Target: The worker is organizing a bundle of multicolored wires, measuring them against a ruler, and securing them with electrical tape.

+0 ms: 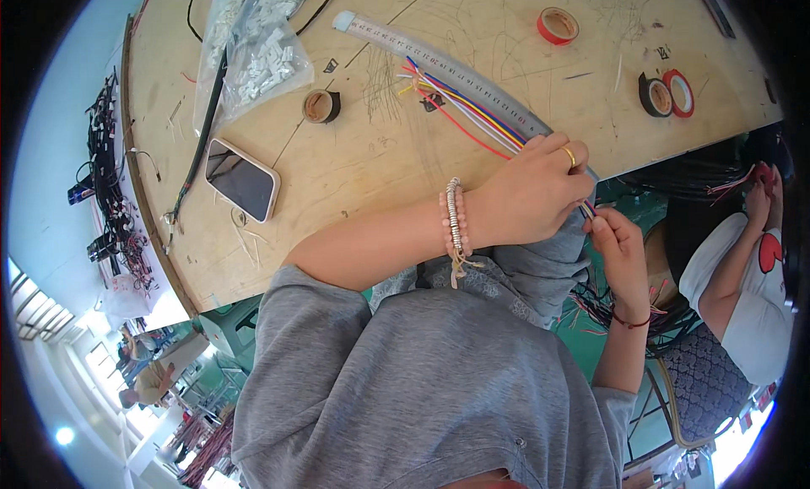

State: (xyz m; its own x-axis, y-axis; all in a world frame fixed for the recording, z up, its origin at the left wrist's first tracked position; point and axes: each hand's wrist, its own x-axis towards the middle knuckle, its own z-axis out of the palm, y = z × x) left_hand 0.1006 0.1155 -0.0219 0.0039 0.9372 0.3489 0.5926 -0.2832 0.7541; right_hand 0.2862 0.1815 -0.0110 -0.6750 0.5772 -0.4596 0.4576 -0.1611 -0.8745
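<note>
A bundle of thin coloured wires, blue, yellow, white and red among them, lies along a steel ruler on the wooden table. One red wire bows away from the rest. My left hand, with a ring and a beaded bracelet, is closed over the bundle at the ruler's near end; its fingertips are partly hidden. Just past the table edge, my right hand pinches the same wires where they come out below the left hand. The wires' lower run is hidden behind my right hand.
On the table lie a phone, a black tape roll, a red tape roll, two more tape rolls and bags of white connectors. A black cable runs past the phone. A co-worker sits close on the right.
</note>
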